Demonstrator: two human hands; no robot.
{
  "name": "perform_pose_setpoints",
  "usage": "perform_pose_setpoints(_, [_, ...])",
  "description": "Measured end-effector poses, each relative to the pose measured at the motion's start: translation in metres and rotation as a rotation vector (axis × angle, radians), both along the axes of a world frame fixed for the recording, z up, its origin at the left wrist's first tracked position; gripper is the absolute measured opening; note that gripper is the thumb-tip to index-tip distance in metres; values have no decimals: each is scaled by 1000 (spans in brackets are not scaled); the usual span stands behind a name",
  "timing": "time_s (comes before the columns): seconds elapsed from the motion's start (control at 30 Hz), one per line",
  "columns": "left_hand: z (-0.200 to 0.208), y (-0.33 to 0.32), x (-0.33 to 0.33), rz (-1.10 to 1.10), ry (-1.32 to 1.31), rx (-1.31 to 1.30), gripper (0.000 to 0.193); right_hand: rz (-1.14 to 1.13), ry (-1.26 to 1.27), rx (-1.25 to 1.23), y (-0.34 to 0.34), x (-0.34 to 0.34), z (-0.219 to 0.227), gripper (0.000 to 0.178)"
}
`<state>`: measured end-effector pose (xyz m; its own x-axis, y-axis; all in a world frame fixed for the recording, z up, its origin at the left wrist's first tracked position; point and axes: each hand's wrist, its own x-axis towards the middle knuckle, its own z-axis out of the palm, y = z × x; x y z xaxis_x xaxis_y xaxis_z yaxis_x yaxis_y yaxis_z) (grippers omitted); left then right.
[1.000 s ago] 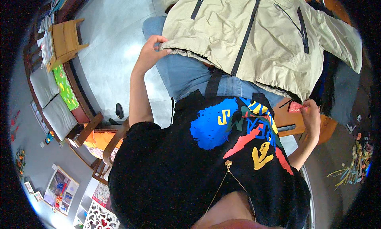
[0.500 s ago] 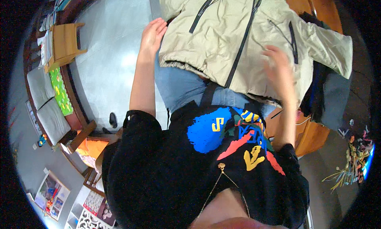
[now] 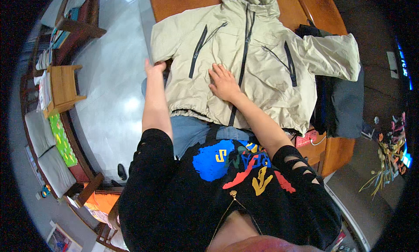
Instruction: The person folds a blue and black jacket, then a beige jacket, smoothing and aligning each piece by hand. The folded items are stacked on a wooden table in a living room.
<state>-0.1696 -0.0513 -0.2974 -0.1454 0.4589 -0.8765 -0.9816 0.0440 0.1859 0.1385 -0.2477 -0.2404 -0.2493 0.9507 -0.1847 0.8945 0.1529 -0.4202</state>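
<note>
A beige hooded jacket with black zips lies spread front up, its hood at the far end. At the end of its left-side sleeve my left hand is closed on the cuff, the fingers partly hidden by the cloth. Flat on the jacket's front, just left of the long centre zip, rests my right hand with its fingers extended. The other sleeve stretches out to the right.
Under the jacket is a brown wooden table. Dark grey cloth hangs at its right side, near dried flowers. A small wooden stool and a grey-cushioned bench stand left, across the pale floor.
My right hand has moved left from the jacket's right side onto its front. My left hand has gone from beside the jacket to the sleeve end. More of the jacket, including its hood, shows.
</note>
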Motion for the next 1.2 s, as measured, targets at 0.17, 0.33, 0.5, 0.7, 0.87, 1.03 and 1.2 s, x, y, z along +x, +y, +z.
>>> perform_pose_setpoints(0.17, [50, 27, 15, -141, 690, 329, 30, -19, 38, 11, 0, -1, -1, 64])
perform_pose_setpoints(0.33, [116, 3, 116, -463, 1806, 479, 17, -23, 43, 31, -1, -1, -4, 63])
perform_pose_setpoints(0.5, [86, -57, 174, -1018, 2560, 985, 21, -29, 60, 95, -3, -1, -6, 63])
perform_pose_setpoints(0.7, [36, -83, 158, -1426, 2374, 865, 29, -35, 64, 97, -4, -1, 4, 60])
perform_pose_setpoints(0.87, [32, -84, 157, -1432, 2338, 883, 32, -38, 100, 101, -5, 3, 6, 60])
perform_pose_setpoints(1.03, [34, -87, 156, -1446, 2280, 895, 36, -83, 301, 48, 1, 3, 4, 57])
perform_pose_setpoints(1.2, [33, -91, 157, -1400, 2248, 887, 38, -752, 934, 397, 7, 85, 67, 59])
